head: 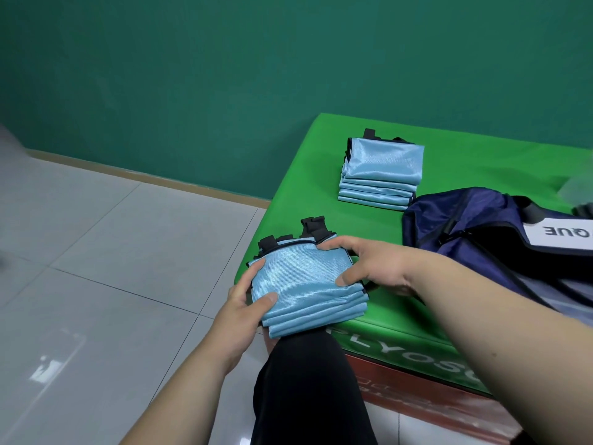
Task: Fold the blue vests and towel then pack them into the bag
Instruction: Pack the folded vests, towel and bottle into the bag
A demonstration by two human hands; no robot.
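our left hand (243,311) and right hand (373,268) have fingers (333,243) curled round the near vest stack (305,285) at the worktop (305,194) corner. second stack (382,170) sits beside the navy bag (475,226), contents unclear.

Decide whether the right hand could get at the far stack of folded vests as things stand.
Probably yes, once freed: the right hand grips the near stack with the left hand. Only bare green mat lies between it and the far stack; the navy bag sits to the side.

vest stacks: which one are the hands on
The near stack, at the front corner of the mat, gripped by the left hand and right hand; the far stack lies untouched.
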